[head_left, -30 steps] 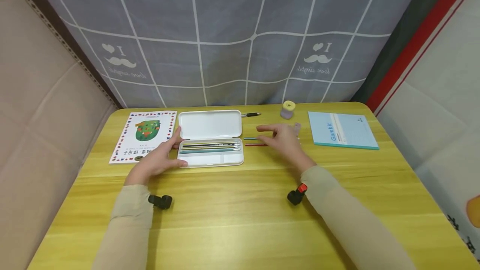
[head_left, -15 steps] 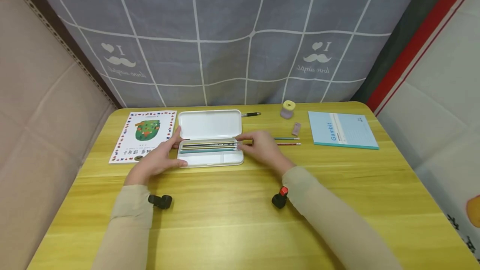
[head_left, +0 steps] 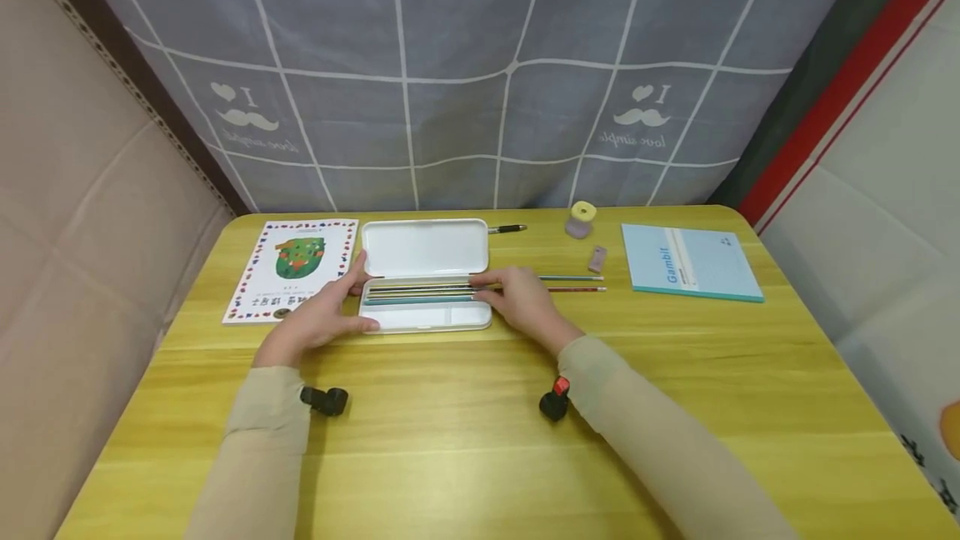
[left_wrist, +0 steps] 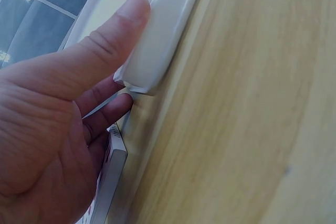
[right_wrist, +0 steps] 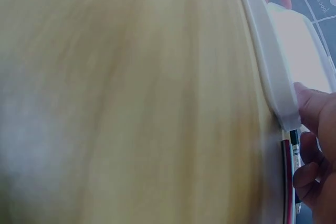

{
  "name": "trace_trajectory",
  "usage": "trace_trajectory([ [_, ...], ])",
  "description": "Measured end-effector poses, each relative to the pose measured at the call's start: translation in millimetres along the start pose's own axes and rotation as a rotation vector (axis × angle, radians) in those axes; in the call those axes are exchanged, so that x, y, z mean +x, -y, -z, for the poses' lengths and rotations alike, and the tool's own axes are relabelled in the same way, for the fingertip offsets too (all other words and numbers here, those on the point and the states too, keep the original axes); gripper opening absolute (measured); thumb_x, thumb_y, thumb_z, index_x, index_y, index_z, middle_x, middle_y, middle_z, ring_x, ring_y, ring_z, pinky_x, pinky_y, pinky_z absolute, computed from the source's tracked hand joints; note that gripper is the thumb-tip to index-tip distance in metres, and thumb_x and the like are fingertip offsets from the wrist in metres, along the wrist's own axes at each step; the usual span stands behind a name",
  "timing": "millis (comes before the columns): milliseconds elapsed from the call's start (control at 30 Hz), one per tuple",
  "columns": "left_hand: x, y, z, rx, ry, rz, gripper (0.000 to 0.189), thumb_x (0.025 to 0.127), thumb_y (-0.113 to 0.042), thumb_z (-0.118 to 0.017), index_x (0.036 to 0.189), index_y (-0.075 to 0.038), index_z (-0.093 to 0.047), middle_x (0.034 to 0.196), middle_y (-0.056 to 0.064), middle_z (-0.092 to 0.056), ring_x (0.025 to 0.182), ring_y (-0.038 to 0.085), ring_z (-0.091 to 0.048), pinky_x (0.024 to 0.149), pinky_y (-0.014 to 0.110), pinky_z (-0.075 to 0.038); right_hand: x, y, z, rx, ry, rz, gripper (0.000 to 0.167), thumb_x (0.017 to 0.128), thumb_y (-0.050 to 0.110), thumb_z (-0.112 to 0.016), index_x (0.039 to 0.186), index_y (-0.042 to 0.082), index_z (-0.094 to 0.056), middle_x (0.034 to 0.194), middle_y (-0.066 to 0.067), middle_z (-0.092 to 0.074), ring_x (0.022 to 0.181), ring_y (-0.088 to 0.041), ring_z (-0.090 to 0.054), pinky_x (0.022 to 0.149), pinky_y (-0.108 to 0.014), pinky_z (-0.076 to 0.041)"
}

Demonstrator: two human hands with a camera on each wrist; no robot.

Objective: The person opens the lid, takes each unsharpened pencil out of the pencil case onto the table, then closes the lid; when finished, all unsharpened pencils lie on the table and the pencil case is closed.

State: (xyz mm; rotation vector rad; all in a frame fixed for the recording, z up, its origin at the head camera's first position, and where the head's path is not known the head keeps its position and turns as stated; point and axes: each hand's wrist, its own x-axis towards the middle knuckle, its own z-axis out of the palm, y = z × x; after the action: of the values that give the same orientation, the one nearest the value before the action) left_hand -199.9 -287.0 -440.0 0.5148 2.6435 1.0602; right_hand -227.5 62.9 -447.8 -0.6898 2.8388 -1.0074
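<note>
case — left hand, right hand flanking it

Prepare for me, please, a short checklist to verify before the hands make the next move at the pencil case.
1. Pencil case open: ok, the lid is folded back, away from the person.
2. Case held on its left: ok, the left hand is at that end, its thumb over the rim.
3. Pencils inside lined up: ok, they lie lengthwise in the rear part.
4. Right hand away from the case: not ok, it is at the right end.
5. Right hand pinching a pencil: cannot tell, its fingers hide the pencil ends.
6. No pencils outside: not ok, a green pencil and a red pencil lie to the right.
</note>
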Motion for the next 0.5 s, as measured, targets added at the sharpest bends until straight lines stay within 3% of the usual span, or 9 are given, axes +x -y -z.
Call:
trace_trajectory([
  [300,1.1,1.0,-0.2,-0.005,0.008,-0.003,0.121,0.090,-0.027,-0.084,0.168,-0.011,0.007,0.157,0.025,-0.045,0.140,0.042,-0.045,0.120,0.061,-0.027,2.7,6.3,1.7,-0.032,0.041,-0.024,0.026,0.100,0.022,-0.074,0.125,0.018,-0.079,0.121,0.002,-0.077,0.113,-0.018,-0.070,0.096,-0.038,-0.057],
  [500,0.9,2.2,-0.1,-0.008,0.010,0.014,0.121,0.089,-0.026,-0.085,0.168,-0.013,0.007,0.158,0.022,-0.045,0.141,0.040,-0.045,0.121,0.060,-0.027,4.4,10.5,-0.3,-0.111,0.047,-0.018,0.027,0.100,0.023,-0.073,0.127,0.019,-0.078,0.122,0.002,-0.076,0.104,-0.016,-0.071,0.090,-0.037,-0.058],
])
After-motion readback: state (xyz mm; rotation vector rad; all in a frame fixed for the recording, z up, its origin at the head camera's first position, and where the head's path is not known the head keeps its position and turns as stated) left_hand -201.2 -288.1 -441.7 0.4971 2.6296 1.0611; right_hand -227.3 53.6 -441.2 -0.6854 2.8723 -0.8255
